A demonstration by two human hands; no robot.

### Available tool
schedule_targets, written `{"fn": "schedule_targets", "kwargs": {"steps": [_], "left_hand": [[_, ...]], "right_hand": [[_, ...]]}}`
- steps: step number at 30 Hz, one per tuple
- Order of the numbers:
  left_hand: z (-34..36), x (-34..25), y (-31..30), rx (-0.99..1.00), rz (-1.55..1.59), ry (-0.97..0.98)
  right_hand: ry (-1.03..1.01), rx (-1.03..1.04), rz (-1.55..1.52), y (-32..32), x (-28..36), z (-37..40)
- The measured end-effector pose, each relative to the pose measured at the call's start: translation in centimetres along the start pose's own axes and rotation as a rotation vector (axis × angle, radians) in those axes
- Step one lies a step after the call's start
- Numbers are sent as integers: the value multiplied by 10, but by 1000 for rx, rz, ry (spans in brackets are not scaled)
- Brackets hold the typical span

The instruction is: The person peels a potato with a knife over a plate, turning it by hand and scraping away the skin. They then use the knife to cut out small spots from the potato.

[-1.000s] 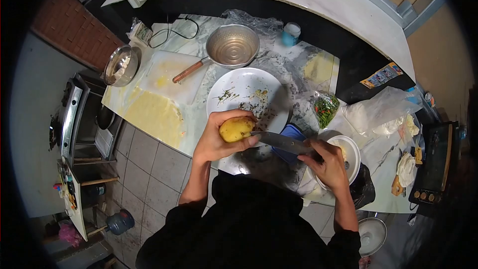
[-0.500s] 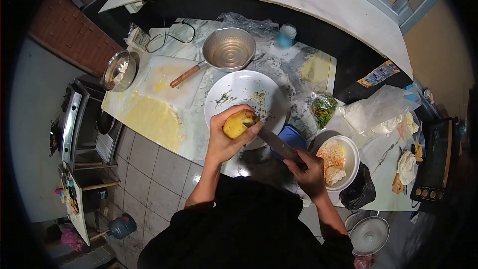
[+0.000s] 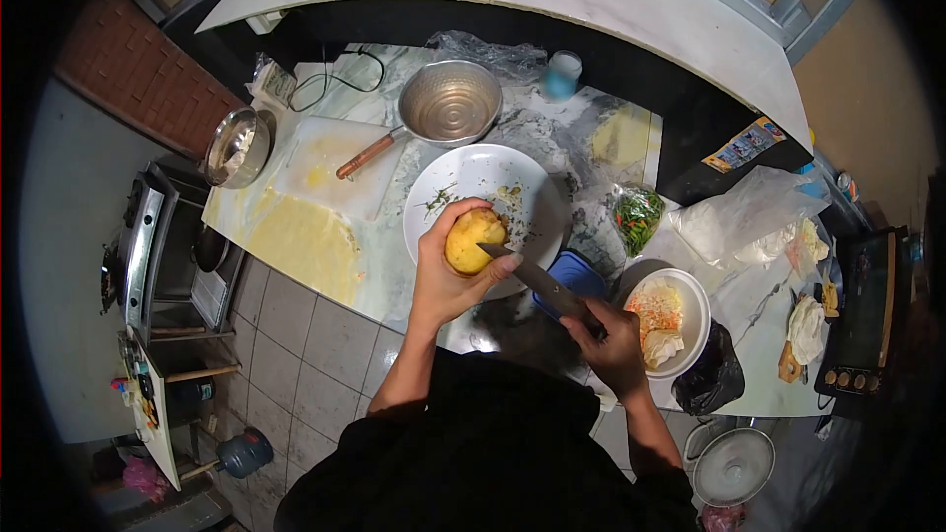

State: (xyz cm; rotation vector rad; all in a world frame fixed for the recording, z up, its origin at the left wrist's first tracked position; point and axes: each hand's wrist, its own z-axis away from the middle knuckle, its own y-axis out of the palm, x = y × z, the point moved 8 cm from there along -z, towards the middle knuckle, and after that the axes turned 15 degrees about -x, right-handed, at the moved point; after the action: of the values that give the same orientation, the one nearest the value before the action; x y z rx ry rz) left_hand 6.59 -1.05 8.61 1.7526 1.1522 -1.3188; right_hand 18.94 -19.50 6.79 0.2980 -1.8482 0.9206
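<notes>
My left hand (image 3: 443,276) is wrapped round a yellow potato-like piece (image 3: 475,240) with brownish skin on its right side. In my right hand (image 3: 613,347) is a large knife (image 3: 542,283), its blade pointing up and left. The tip of the blade meets the lower right side of the piece, close to my left fingertips. Beneath them lies a large white plate (image 3: 429,199) with green and dark scraps on it. A blue container (image 3: 579,279) sits partly hidden behind the knife.
A metal pan (image 3: 451,103) stands behind the plate, beside a white cutting board (image 3: 330,166). To the right are a bag of chilies (image 3: 638,219), a white bowl (image 3: 699,325) of chopped food, a black bag (image 3: 717,374) and a steel bowl (image 3: 237,148) far left.
The piece has turned slightly in my left hand, with more of its yellow side showing. The knife has shifted a little against it.
</notes>
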Motion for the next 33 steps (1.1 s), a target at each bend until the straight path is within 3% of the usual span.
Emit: {"fn": "schedule_targets", "kwargs": {"steps": [3, 16, 21, 24, 33], "left_hand": [[2, 4, 1, -10, 1, 17], [7, 26, 5, -245, 88, -94], [3, 24, 8, -151, 107, -79], [-3, 21, 5, -95, 88, -18], [-6, 18, 0, -30, 1, 36]], "right_hand": [[59, 54, 11, 8, -2, 1], [111, -163, -22, 27, -11, 12], [111, -196, -55, 20, -14, 8], [216, -147, -51, 11, -26, 7], [39, 4, -38, 13, -10, -4]]}}
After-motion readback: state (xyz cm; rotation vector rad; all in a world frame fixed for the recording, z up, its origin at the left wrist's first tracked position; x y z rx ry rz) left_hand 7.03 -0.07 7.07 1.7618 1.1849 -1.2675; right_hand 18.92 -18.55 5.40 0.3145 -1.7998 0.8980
